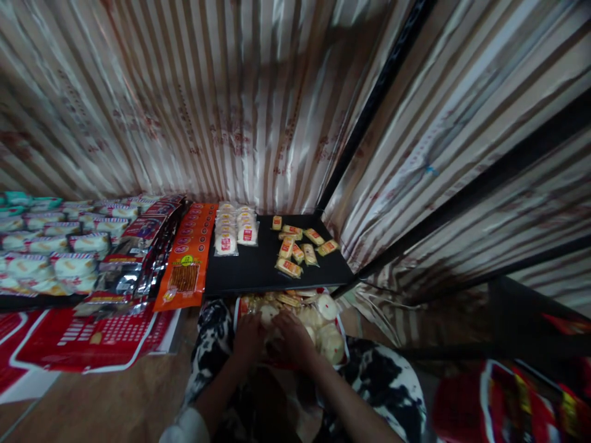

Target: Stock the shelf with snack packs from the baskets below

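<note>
A shallow red-edged box [342, 329] rests between my knees, filled with wrapped snacks. Both my hands reach into it. My left hand [249, 335] is at the box's left side, its fingers closed at the edge of a round white packet [268, 315]. My right hand [292, 337] lies just right of that packet, back of the hand up; its fingertips are dark and partly hidden among the snacks. More pale round packets [330, 342] fill the box's right side, with one round white packet [327, 306] at its far right corner.
Several small yellow packets [298, 252] lie loose on the black shelf [240, 271] ahead. White packets [226, 237] stand in rows beside an orange bag [184, 264], dark pouches [138, 246] and white-wrapped snacks [74, 264]. Black poles [369, 123] cross at right, above red bags [466, 400].
</note>
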Motion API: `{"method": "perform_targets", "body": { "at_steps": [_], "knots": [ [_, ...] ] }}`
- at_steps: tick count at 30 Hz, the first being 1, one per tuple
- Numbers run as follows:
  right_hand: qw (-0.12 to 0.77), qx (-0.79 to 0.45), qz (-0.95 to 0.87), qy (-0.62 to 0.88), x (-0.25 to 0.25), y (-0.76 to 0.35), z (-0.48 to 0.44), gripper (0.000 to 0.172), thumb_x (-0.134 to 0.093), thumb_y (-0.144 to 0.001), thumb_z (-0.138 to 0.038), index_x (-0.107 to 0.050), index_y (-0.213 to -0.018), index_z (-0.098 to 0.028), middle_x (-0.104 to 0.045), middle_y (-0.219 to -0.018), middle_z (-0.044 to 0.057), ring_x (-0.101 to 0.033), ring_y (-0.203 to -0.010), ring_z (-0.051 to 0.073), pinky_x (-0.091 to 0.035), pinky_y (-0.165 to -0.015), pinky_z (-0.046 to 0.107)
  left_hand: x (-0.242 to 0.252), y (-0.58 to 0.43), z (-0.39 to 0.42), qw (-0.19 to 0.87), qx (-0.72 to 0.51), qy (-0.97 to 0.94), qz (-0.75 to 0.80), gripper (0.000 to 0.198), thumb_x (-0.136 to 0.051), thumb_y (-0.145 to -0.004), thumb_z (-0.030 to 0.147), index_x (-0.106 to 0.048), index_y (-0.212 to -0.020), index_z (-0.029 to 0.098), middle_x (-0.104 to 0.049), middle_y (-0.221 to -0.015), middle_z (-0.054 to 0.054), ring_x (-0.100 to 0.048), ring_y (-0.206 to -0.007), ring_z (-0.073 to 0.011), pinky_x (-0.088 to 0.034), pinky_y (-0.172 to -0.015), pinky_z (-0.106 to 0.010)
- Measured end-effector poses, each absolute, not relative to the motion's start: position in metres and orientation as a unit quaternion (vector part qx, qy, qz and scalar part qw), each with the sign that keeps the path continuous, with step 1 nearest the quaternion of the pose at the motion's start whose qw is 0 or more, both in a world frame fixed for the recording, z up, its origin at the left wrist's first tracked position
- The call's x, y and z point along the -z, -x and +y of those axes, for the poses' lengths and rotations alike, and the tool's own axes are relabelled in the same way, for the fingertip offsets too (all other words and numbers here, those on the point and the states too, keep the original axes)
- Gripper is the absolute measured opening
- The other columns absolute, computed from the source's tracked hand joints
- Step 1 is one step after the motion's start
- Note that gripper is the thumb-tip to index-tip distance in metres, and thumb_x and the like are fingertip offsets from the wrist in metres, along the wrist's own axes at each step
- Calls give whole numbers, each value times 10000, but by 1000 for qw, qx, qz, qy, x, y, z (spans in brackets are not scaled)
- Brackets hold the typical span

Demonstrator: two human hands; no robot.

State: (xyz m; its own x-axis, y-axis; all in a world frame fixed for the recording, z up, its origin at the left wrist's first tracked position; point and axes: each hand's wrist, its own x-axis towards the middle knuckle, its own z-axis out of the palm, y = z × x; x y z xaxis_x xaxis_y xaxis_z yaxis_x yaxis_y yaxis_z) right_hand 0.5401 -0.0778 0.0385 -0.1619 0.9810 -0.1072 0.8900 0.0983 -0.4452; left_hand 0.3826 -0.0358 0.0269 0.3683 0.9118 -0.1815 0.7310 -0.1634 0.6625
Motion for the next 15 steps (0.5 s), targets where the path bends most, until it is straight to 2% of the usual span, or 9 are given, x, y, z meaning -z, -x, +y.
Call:
{"method": "perform_targets", "body": {
  "at_steps": [7, 13, 15],
  "knots": [
    [112, -136, -741, 647, -33, -533, -83, 191, -455, -813, -163, -626, -895, -177, -645, -986, 109, -540, -1018, 226, -386, -905, 316, -31, -386, -36, 339, -116, -757, 546, 478, -390, -753, 99, -556, -1200, 83, -585, -1216, -143, -489, -1171, -229, -311, -1046, -333],
    [138, -145, -729, 654, -54, -534, -79, 269, -373, -874, -188, -642, -863, -172, -664, -946, 105, -510, -1089, 218, -359, -948, 310, -38, -384, -36, 340, -141, -741, 561, 482, -403, -732, 73, -577, -1179, 125, -595, -1193, -126, -489, -1161, -223, -330, -1032, -339],
    [167, -168, -712, 661, -65, -535, -76, 273, -370, -875, -199, -641, -864, -161, -664, -937, 103, -538, -1039, 212, -381, -910, 302, -46, -383, -36, 331, -162, -737, 566, 457, -437, -717, 85, -604, -1136, 158, -593, -1187, -106, -478, -1163, -224, -318, -1039, -343]
  ]
}}
